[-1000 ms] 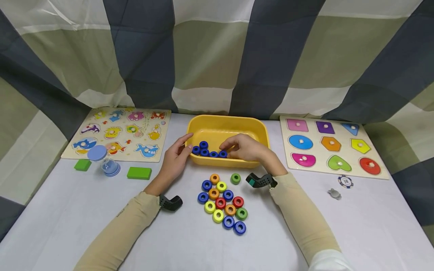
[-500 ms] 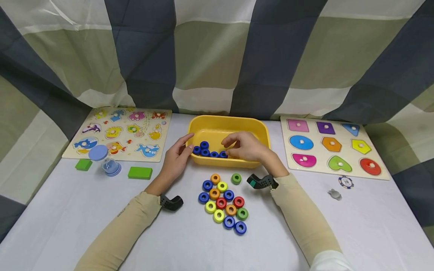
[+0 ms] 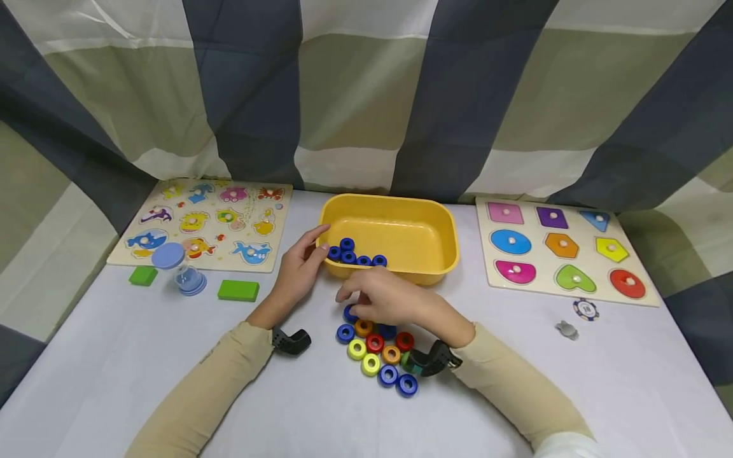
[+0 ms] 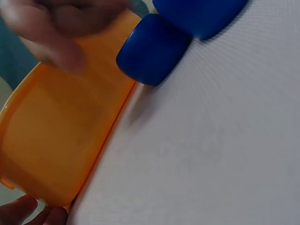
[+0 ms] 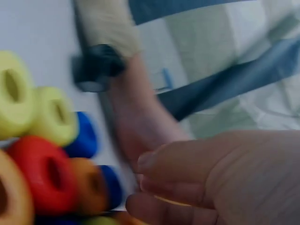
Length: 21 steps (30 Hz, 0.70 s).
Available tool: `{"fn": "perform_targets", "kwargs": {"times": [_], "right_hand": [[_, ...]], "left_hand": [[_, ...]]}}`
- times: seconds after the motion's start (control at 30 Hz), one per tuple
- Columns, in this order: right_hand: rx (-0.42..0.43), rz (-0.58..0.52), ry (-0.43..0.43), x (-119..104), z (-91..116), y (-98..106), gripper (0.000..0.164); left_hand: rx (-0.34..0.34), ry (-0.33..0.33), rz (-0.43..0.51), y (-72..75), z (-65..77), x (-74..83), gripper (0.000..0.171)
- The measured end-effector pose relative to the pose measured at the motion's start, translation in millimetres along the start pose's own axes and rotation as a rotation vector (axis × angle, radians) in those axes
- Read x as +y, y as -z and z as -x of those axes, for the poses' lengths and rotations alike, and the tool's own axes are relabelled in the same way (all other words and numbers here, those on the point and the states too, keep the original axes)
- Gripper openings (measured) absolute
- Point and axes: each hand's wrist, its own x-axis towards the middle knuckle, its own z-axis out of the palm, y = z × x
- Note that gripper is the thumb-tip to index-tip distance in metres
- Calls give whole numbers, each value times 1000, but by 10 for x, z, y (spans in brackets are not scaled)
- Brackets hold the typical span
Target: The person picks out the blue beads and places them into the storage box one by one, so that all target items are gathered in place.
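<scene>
My left hand [image 3: 299, 270] holds the left end of a yellow plastic bin [image 3: 401, 242], thumb and fingers at its rim. Several blue rings [image 3: 342, 245] lie inside, along the bin's front left. In front of the bin, my right hand [image 3: 386, 296] is over the back of a group of coloured rings, its fingers bent loosely with nothing seen between them. The fingertips are right by a blue ring [image 3: 348, 315]. Yellow rings [image 3: 350, 349], a red ring [image 5: 33, 164] and orange ones lie close beside that hand. The hand hides the rearmost rings in the head view.
At the left stand a sea-animal puzzle board [image 3: 240, 232], a small blue-capped hourglass-like object [image 3: 186, 277] and green blocks [image 3: 238, 291]. A shape puzzle board [image 3: 538, 267], a poker chip [image 3: 586, 310] and a small grey piece [image 3: 567, 329] are at the right. A checked cloth [image 3: 355, 95] hangs behind.
My right hand has left the inside of the bin and moved toward me and left, over the rings on the table. My left hand stays at the bin's left end.
</scene>
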Motion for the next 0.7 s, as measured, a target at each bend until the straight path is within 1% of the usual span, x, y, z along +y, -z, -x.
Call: {"fn": "perform_targets", "kwargs": {"times": [0.1, 0.27, 0.37, 0.5, 0.6, 0.7], "right_hand": [[-37, 17, -8, 39, -30, -110, 21], [-69, 2, -44, 79, -52, -134, 22], [-82, -1, -57, 94, -53, -126, 24], [-85, -7, -44, 107, -58, -126, 24], [-83, -11, -35, 119, -62, -139, 23], [-81, -11, -41, 126, -57, -153, 22]], "left_hand": [[-9, 16, -6, 23, 61, 166, 42], [-5, 15, -10, 32, 53, 187, 42], [-1, 17, -6, 14, -4, 69, 42], [4, 8, -4, -15, -78, -144, 42], [10, -7, -10, -23, -86, -207, 41], [17, -21, -15, -32, -79, -227, 41]]}}
